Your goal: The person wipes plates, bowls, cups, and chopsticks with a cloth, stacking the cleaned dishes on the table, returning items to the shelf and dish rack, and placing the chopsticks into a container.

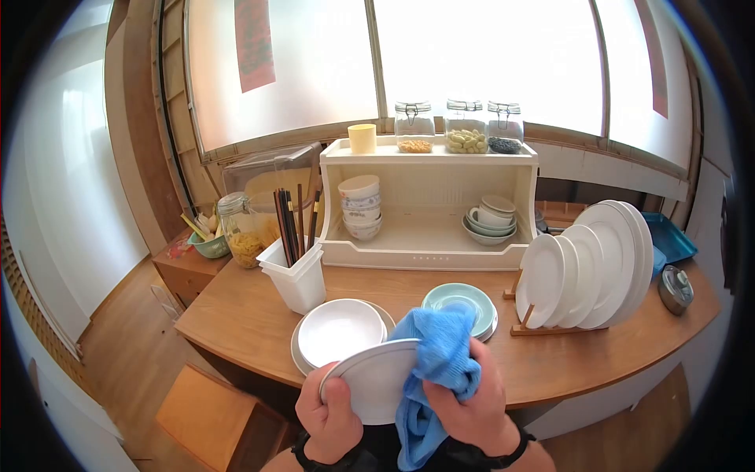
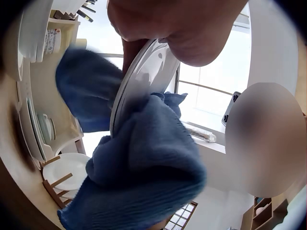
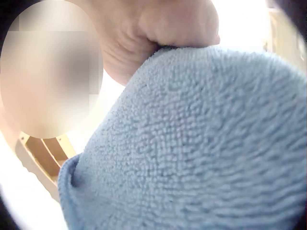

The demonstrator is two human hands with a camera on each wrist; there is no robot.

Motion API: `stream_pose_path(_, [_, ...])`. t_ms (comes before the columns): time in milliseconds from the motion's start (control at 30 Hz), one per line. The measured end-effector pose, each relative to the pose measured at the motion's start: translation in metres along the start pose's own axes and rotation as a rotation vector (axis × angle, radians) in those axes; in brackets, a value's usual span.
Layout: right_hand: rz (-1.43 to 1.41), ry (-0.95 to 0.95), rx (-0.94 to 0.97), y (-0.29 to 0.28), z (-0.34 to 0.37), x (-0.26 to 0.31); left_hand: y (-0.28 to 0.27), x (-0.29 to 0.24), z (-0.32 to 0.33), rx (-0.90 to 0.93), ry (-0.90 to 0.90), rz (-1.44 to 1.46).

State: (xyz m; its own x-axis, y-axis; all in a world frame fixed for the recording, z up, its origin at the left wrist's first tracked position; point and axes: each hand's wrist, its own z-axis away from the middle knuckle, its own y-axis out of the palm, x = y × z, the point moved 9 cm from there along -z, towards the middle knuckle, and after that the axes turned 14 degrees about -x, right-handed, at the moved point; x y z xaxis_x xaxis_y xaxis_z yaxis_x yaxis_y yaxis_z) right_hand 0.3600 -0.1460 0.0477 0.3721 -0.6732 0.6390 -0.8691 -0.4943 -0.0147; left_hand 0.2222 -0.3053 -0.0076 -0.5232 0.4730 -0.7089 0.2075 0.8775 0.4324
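A white plate (image 1: 374, 387) is held up in front of the table, tilted, its left rim pinched by my left hand (image 1: 330, 413) with the thumb on its face. My right hand (image 1: 477, 400) grips a blue cloth (image 1: 445, 346), which is wrapped over the plate's right edge and hangs down below it. In the left wrist view the cloth (image 2: 144, 167) lies on both sides of the plate (image 2: 144, 79). The cloth (image 3: 201, 129) fills most of the right wrist view. Just behind the held plate, a white bowl (image 1: 340, 332) sits on a larger plate.
Light-blue dishes (image 1: 459, 303) are stacked behind the cloth. To the right, white plates (image 1: 586, 263) stand in a wooden rack (image 1: 550, 331). A white holder (image 1: 295, 275) with chopsticks is at left. A cream shelf (image 1: 429, 253) with bowls, cups and jars stands at the back.
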Motion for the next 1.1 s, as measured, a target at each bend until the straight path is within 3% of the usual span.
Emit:
stream_pose_path(33, [0.002,-0.001,0.001,0.002,0.011,-0.004,0.003,-0.002,0.001,-0.001,-0.001,0.003])
stream_pose_path(100, [-0.360,0.273,-0.118,0.001,0.043,-0.025,0.002,-0.013,0.007,-0.111,-0.059,0.175])
stream_pose_path(200, [-0.385,0.416,-0.077,0.013,0.095,-0.028,-0.006,-0.023,0.019,-0.246,-0.102,0.133])
stream_pose_path(233, [-0.428,0.436,-0.240,0.004,0.104,-0.040,-0.008,-0.022,0.022,-0.243,-0.104,0.125])
stream_pose_path(300, [-0.509,0.468,-0.563,-0.013,0.119,-0.059,0.022,-0.037,0.035,0.161,-0.017,0.444])
stream_pose_path(333, [-0.512,0.476,-0.562,-0.016,0.119,-0.060,0.030,-0.035,0.041,0.171,0.002,0.528])
stream_pose_path(367, [-0.440,0.411,-0.448,-0.021,0.106,-0.050,0.041,-0.051,0.036,0.385,0.079,0.329])
stream_pose_path(433, [-0.293,0.258,-0.227,-0.041,0.068,-0.031,0.059,-0.058,0.031,0.739,-0.003,0.302])
stream_pose_path(467, [-0.215,0.182,-0.117,-0.050,0.051,-0.022,0.061,-0.066,0.022,0.687,-0.041,0.400])
stream_pose_path(500, [-0.136,0.113,-0.006,-0.054,0.041,-0.014,0.057,-0.049,0.027,0.628,-0.306,0.297])
stream_pose_path(533, [-0.059,0.050,0.106,-0.050,0.038,-0.008,0.061,-0.043,0.025,0.686,-0.396,0.269])
stream_pose_path(600, [-0.039,0.068,0.085,-0.053,0.034,-0.007,0.062,-0.034,0.030,0.743,-0.491,0.236])
stream_pose_path(700, [0.020,0.078,0.011,-0.061,0.020,-0.008,0.057,-0.037,0.040,0.620,-0.452,0.426])
stream_pose_path(800, [0.076,0.111,-0.064,-0.066,0.015,-0.011,0.045,-0.044,0.052,0.367,-0.688,0.577])
stream_pose_path(900, [0.115,0.144,-0.128,-0.062,0.013,-0.013,0.050,-0.053,0.053,0.351,-0.475,0.627])
stream_pose_path(967, [0.139,0.163,-0.161,-0.056,0.013,-0.013,0.066,-0.058,0.040,0.665,-0.176,0.457])
stream_pose_path(1000, [0.152,0.169,-0.179,-0.052,0.012,-0.013,0.064,-0.048,0.041,0.744,-0.158,0.527])
stream_pose_path(1033, [0.165,0.178,-0.195,-0.047,0.012,-0.013,0.070,-0.048,0.038,0.790,-0.252,0.505])
stream_pose_path(1100, [0.144,0.199,-0.178,-0.050,0.013,-0.017,0.077,-0.047,0.032,0.776,-0.335,0.216])
